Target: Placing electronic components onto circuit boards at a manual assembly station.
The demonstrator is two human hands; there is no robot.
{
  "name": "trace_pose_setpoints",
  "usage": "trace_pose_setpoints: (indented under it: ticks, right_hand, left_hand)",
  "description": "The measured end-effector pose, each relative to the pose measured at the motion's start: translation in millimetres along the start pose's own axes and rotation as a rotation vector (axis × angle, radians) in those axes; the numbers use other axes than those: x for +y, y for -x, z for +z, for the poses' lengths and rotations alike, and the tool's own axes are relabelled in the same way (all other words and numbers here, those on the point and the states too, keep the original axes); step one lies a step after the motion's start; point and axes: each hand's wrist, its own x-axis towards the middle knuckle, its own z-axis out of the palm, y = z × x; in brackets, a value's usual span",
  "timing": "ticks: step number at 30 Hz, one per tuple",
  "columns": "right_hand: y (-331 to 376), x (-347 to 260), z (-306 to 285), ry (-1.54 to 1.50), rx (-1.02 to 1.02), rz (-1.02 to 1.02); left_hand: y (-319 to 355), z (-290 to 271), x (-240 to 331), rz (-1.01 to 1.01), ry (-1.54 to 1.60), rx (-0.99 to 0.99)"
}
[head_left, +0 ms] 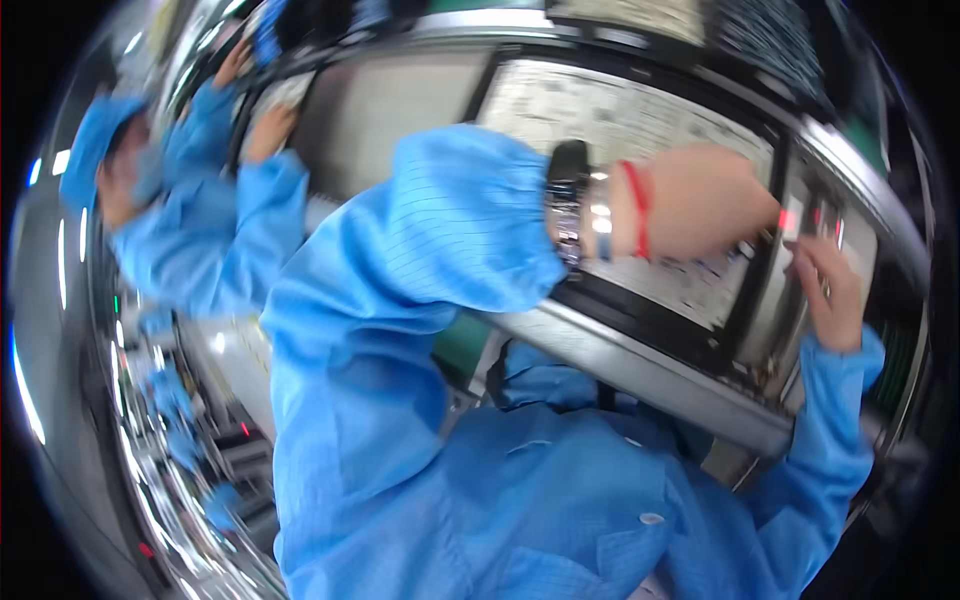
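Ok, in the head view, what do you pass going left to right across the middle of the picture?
Co-worker in a blue cap and coat → the person's blue left sleeve → dark wristwatch → red cord on the wrist → left hand → small red-lit spot on the panel → right hand.

A co-worker [190, 200] stands left of both hands, left [705, 205] and right [830, 290], at the panel [620, 120].

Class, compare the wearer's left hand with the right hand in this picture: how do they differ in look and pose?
The left hand looks large and near the camera; the right hand looks smaller and farther. The left wrist carries a dark watch and a red cord; the right wrist shows only its sleeve cuff. The left reaches sideways; the right points upward. Both are bare, wear blue sleeves, and meet at the grey panel.
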Motion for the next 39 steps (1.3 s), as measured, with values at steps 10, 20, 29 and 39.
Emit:
trace_pose_setpoints:
  ticks: [10, 20, 29, 39]
  right_hand:
    - [-8, -41, 67, 0.073, 0.064, 0.045]
    - [-34, -108, 128, -0.175, -0.161, -0.201]
    - [-29, -122, 145, -0.280, -0.249, -0.242]
    - [-15, -134, 123, -0.320, -0.206, -0.276]
  left_hand:
    - [316, -102, 100, -0.908, -0.229, 0.865]
    - [624, 46, 208, -1.780, -0.654, 0.598]
    - [597, 55, 237, -1.751, -0.124, 0.642]
    - [574, 92, 231, -1.496, -0.465, 0.726]
